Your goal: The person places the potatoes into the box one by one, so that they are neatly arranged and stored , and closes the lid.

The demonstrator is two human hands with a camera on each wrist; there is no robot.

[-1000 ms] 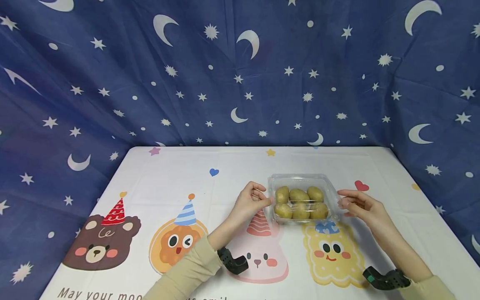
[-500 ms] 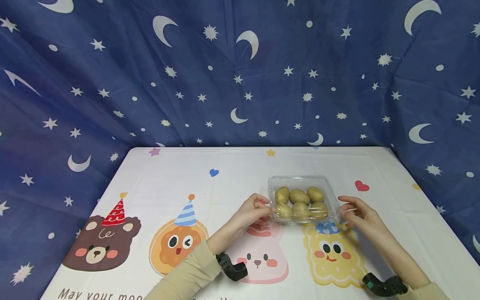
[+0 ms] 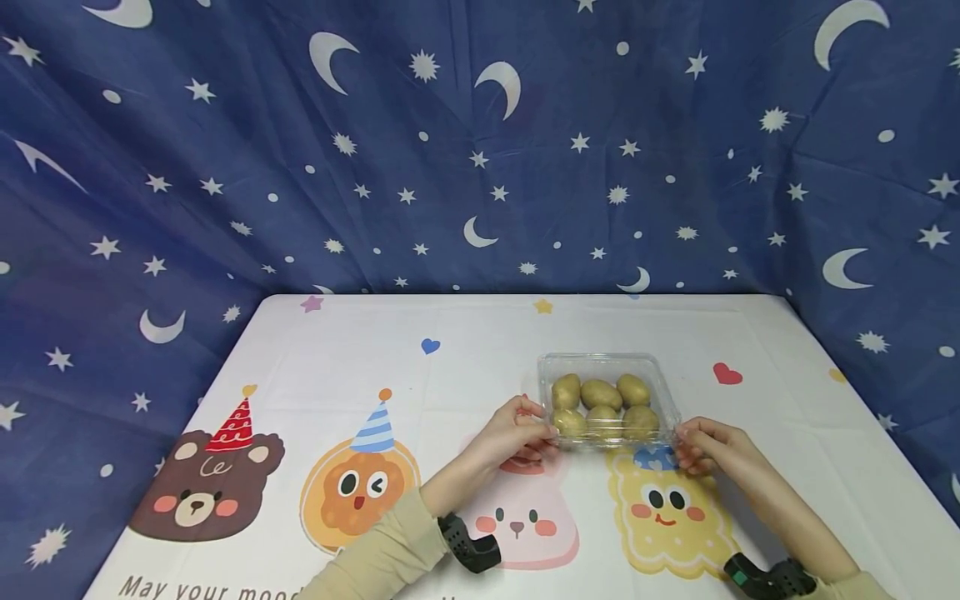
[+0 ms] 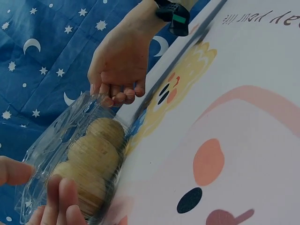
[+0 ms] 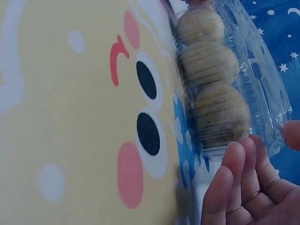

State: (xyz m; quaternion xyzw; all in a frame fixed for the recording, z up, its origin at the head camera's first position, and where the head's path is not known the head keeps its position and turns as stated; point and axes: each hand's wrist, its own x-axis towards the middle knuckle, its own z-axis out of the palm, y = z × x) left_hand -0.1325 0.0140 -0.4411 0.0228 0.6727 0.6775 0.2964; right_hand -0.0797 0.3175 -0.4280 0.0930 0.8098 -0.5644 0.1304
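A clear plastic clamshell box stands on the table, with several oval yellow-brown fruits inside that look like golden kiwis. At its near left corner my left hand pinches the rim between thumb and fingers. My right hand pinches the near right corner in the same way. In the left wrist view the left fingertips overlap the box wall, and the right hand shows at the far end. The right wrist view has the right thumb and fingertips on either side of the box edge.
The tablecloth is white with printed cartoon figures, hearts and stars. A dark blue curtain with moons and stars hangs behind and beside the table. Each wrist wears a black camera band.
Both hands have slid toward the near side of the box, the right one also inward to the corner. Their fingers have come onto the rim, while the box stays almost in place.
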